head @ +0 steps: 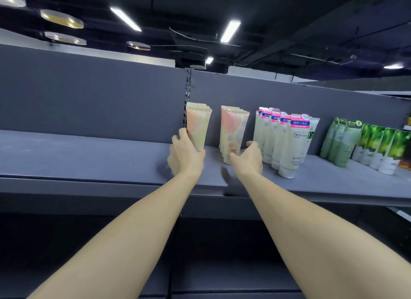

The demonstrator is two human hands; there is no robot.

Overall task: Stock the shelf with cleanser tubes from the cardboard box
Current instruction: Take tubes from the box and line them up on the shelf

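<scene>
Reaching up to the grey shelf (pixel 89 156), the left hand (pixel 185 153) wraps its fingers closed around the lower end of a small stack of pastel cleanser tubes (pixel 198 125), held upright near the back panel. The right hand (pixel 249 157) hangs loosely open, gripping nothing, just beside a second pastel group (pixel 233 131) standing mid-shelf. White facial-wash tubes (pixel 287 143) and green tubes (pixel 342 143) stand towards the right end.

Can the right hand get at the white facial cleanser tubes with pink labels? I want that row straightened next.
Probably yes: the right hand, open, hovers just left of the white facial cleanser tubes, nothing between.
</scene>
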